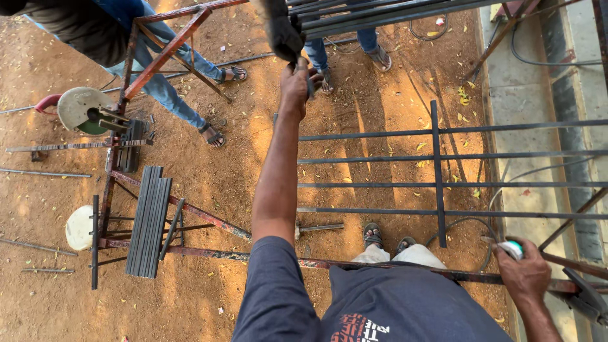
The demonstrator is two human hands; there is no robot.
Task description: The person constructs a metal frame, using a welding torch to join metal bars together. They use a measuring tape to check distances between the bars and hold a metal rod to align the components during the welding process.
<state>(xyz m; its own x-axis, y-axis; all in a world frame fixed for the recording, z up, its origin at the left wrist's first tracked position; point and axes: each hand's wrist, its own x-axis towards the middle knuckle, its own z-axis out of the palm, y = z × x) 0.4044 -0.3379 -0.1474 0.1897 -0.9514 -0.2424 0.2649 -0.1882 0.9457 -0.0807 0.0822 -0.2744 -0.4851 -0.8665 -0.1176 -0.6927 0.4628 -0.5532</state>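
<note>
Left grip [296, 82] around dark flat steel bar [308, 85], outstretched.

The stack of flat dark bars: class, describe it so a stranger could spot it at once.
Start at the rusty red frame standing on the sandy ground at the picture's left. The stack of flat dark bars lies across its lower rails, below the round cutting saw. Unlike the loose thin rods on the ground, these bars are bundled side by side, all the same length.

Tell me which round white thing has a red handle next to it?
It is the upper disc, the chop saw's pale round guard at the top of the rusty red stand, with a curved red handle at its left. The lower white round thing has none.
</note>
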